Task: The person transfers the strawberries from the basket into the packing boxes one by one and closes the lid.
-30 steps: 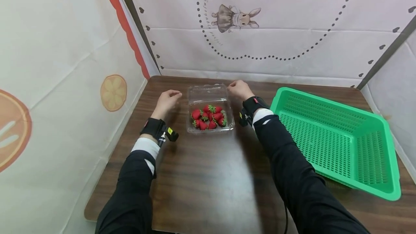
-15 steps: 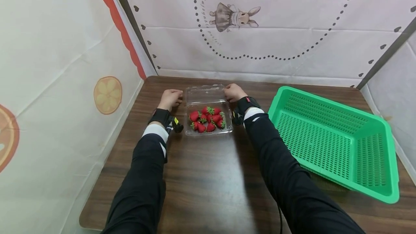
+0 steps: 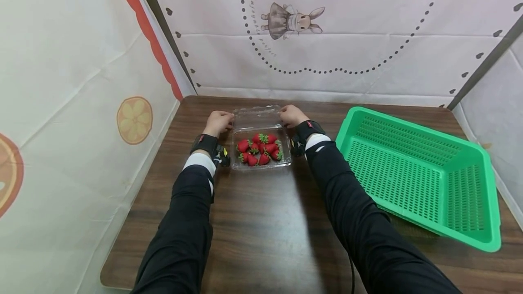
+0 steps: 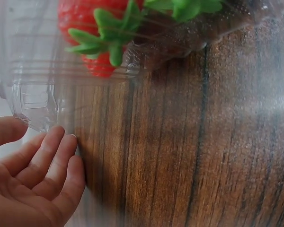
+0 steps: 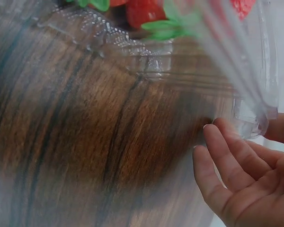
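A clear plastic clamshell box (image 3: 261,160) of red strawberries (image 3: 261,148) sits on the dark wooden table (image 3: 261,221), its lid (image 3: 257,117) folded open behind it. My left hand (image 3: 220,120) is at the lid's far left corner and my right hand (image 3: 289,115) at its far right corner. In the left wrist view the lid corner (image 4: 35,101) lies between the thumb and fingers of the left hand (image 4: 38,137). The right wrist view shows the other lid corner (image 5: 251,118) pinched by my right hand (image 5: 246,137) in the same way.
A large green perforated basket (image 3: 408,167) stands tilted on the right side of the table. Printed fabric walls close in the left, back and right. The near half of the tabletop holds only my forearms in black sleeves.
Both hands have moved inward from beside the box onto the open lid's far corners. The box and the basket have stayed in place.
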Motion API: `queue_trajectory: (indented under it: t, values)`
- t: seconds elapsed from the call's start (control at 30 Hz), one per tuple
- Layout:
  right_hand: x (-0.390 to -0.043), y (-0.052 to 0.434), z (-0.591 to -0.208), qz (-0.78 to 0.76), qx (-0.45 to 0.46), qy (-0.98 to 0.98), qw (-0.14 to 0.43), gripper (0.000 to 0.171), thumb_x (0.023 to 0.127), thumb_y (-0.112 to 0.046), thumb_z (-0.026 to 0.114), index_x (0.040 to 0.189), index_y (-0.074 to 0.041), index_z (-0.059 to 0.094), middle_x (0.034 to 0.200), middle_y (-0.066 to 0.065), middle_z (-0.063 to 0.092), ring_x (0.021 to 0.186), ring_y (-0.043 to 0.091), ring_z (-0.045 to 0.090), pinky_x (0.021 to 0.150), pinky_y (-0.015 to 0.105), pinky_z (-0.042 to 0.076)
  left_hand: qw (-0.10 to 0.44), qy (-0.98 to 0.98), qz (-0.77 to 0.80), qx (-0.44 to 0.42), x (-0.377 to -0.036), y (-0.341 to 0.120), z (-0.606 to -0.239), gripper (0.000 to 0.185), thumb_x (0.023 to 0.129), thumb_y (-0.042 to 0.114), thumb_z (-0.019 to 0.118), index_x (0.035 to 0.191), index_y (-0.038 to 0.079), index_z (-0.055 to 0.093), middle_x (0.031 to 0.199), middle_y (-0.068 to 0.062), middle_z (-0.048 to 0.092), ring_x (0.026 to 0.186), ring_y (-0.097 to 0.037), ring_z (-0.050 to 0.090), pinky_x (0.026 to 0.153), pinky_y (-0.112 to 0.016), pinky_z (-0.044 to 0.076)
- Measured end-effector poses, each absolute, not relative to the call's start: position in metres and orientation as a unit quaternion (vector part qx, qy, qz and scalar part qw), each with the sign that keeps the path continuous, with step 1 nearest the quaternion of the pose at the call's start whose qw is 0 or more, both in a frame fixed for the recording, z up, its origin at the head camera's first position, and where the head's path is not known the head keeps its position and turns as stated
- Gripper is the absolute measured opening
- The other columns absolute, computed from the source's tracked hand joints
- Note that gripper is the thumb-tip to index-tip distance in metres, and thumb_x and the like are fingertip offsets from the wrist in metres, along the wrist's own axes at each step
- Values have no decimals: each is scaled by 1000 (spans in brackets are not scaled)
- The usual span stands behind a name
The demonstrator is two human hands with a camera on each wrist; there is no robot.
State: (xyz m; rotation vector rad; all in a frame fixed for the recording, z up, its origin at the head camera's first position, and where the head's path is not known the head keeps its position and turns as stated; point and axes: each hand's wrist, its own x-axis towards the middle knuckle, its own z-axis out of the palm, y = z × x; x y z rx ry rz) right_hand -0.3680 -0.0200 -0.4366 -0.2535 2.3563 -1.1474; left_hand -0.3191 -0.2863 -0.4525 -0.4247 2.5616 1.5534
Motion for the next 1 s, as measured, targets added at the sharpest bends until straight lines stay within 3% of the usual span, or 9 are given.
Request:
queue_trajectory:
  t: [0.27,0.53,0.73,1.0]
  values:
    - [-366,-20,-432,-406,-112,873,245,49,110,-24,42,152,0,38,143,19,52,124,31,56,97,41,51,58,828,541,-134,-311,-290,-444,47,107,25,48,143,-5,50,135,-24,59,118,-36,60,100,-46,49]
    - [-364,-6,-407,-487,-117,837,219,49,109,-20,43,152,4,37,127,25,58,100,29,61,91,43,53,51,792,595,-122,-308,-290,-419,51,107,30,50,149,2,44,141,-20,55,124,-35,56,105,-44,47]
    - [-361,-2,-390,-552,-92,786,262,53,110,-23,40,157,-1,29,150,23,45,125,39,54,106,49,45,52,759,637,-121,-301,-290,-399,53,107,28,51,152,4,39,148,-20,48,130,-36,53,105,-44,47]
    - [-348,1,-382,-606,-80,741,276,59,111,-35,34,159,-4,23,156,23,37,137,42,44,109,51,41,42,756,642,-115,-289,-286,-392,60,107,40,46,155,7,34,152,-17,45,133,-32,51,105,-42,47]
